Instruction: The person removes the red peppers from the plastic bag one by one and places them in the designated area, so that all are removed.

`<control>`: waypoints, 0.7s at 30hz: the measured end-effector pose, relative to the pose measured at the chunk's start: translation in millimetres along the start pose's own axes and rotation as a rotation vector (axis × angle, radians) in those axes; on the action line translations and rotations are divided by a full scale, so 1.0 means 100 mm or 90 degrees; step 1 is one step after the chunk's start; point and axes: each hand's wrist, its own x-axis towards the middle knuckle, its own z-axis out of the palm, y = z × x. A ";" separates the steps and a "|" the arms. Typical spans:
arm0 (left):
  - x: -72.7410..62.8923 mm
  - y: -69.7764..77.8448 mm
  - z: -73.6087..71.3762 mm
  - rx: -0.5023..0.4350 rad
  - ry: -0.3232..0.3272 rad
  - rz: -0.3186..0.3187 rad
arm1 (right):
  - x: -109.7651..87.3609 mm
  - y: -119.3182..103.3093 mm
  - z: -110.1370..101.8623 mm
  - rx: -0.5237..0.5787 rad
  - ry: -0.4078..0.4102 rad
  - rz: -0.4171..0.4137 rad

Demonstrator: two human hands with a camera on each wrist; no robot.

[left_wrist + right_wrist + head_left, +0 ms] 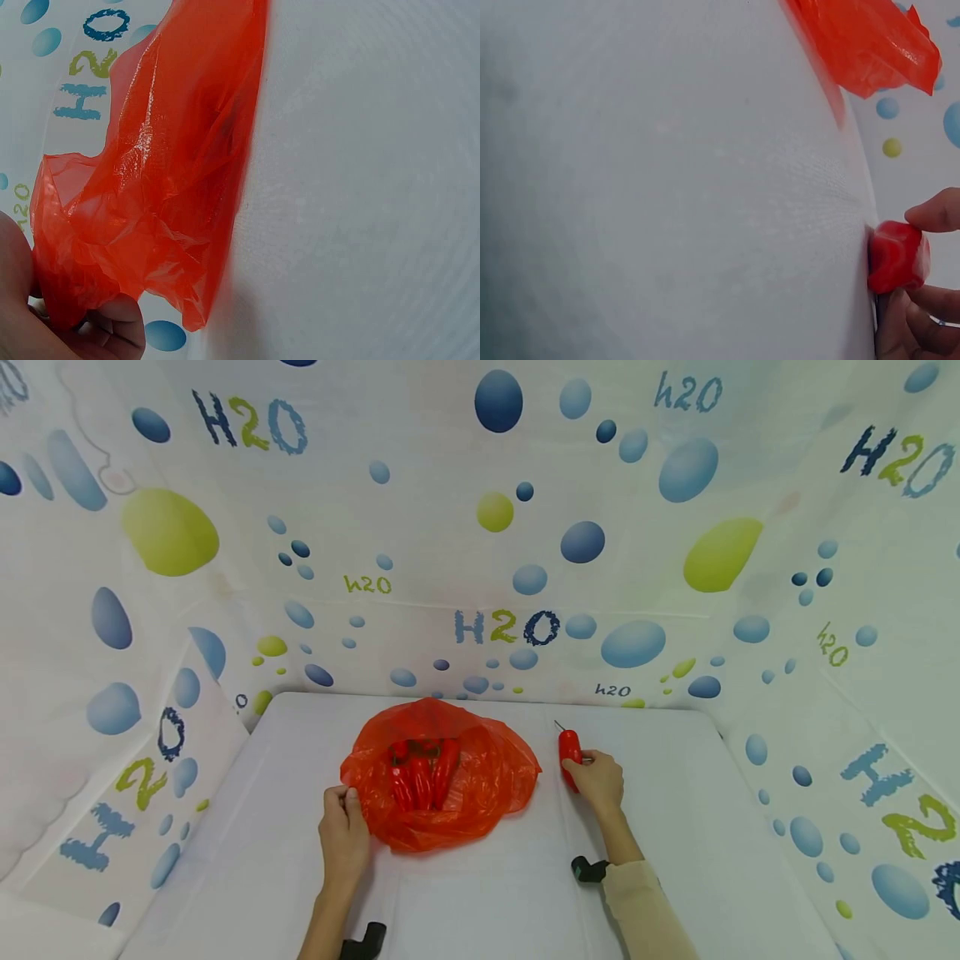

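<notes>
A thin, crinkled red plastic bag [480,777] lies with its mouth spread on the white table. Several long, shiny red peppers [422,781] with dark green stems show inside it. At the bag's left edge, my left hand [345,831] pinches the plastic between thumb and curled fingers; the left wrist view shows the gathered bag [172,180] above those fingers. To the right of the bag, my right hand [600,781] grips one red pepper [570,747], its thin dark stem pointing away. The right wrist view shows this pepper's blunt end [896,256] between thumb and fingers, at the tabletop.
The white-covered table [480,902] ends at a back wall [420,527] of white sheeting printed with blue and green drops and "H2O". Similar sheeting stands at both sides. Dark camera mounts [588,869] sit at both wrists, close to the tabletop.
</notes>
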 end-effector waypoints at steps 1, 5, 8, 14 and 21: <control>0.00 0.00 0.00 -0.001 0.000 0.000 | 0.00 0.00 0.00 -0.001 -0.001 0.001; 0.00 0.00 0.00 -0.004 -0.001 0.002 | 0.00 0.01 0.00 -0.010 0.000 -0.003; 0.00 0.00 0.00 -0.008 -0.001 0.003 | -0.01 0.01 0.00 -0.015 -0.001 -0.001; 0.00 -0.02 0.01 -0.011 -0.003 0.002 | -0.04 0.00 -0.01 -0.015 -0.007 0.010; -0.01 0.00 0.01 -0.017 -0.021 -0.002 | -0.11 -0.08 -0.10 0.017 0.019 0.007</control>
